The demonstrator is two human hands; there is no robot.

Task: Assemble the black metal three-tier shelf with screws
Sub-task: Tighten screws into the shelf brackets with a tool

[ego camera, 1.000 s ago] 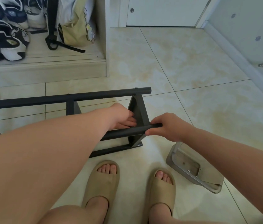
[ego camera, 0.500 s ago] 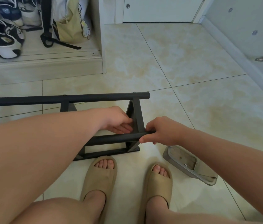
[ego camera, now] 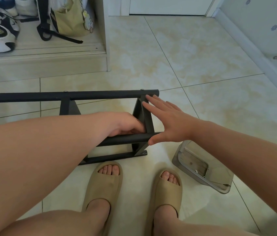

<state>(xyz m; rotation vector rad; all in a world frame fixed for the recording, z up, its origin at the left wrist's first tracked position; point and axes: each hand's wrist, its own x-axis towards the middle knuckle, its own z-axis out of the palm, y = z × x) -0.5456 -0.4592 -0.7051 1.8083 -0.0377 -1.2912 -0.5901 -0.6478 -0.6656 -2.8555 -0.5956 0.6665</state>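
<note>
A: What's each hand doing?

B: The left hand (ego camera: pixel 125 124) reaches inside the frame, fingers curled onto the inner edge of the bracket (ego camera: pixel 149 123), just above the near rail (ego camera: pixel 127 139). Its fingertips are hidden behind the metal, so I can't tell whether it also has a screw. The right hand (ego camera: pixel 166 123) is spread flat and gripping nothing. Its fingertips (ego camera: pixel 148 97) lie by the bracket's top, under the far rail (ego camera: pixel 83 95), and its thumb touches the near rail's tip.

A: Why flat?

B: My guess is that it's bracing. An open palm on the outside answers the left hand's pull from inside, so the bracket sits square between the rails.

A: And the shelf?

B: The shelf (ego camera: pixel 110 156) lies on its side on the tiled floor (ego camera: pixel 202 65), just ahead of the person's slippers (ego camera: pixel 105 183), with its long rails running off to the left. A screw head (ego camera: pixel 142 89) already shows on the far rail above this bracket. That joint looks fastened, and the near one seems to be the one in hand.

A: Where are the parts?

B: A clear box (ego camera: pixel 200 167) sits tilted on the floor near the right foot, within easy reach of the free hand. I can't make out what's in it.
</note>
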